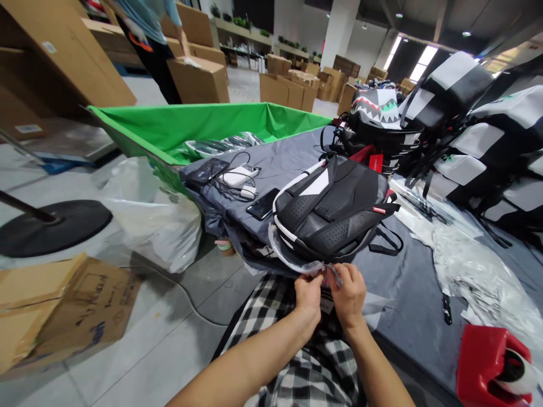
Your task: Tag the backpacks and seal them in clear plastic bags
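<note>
A black backpack (pixel 335 209) with white trim lies strap side up on the grey-covered table. At its near edge, my left hand (pixel 309 295) is closed in a pinch on a strip of clear plastic film (pixel 288 254). Right beside it, my right hand (pixel 349 293) pinches the same film, and a crumpled end sticks up between its fingers. The film curves along the backpack's lower left edge. My fingertips partly hide what lies between the two hands. A black phone (pixel 263 204) rests just left of the backpack.
White chargers with cables (pixel 240 175) lie at the table's left. Stacked backpacks (pixel 462 135) fill the right, near clear plastic bags (pixel 479 271) and a red container (pixel 487 362). A green-lined bin (pixel 182 127) stands behind. Another person (pixel 148 34) touches a carton (pixel 199 79).
</note>
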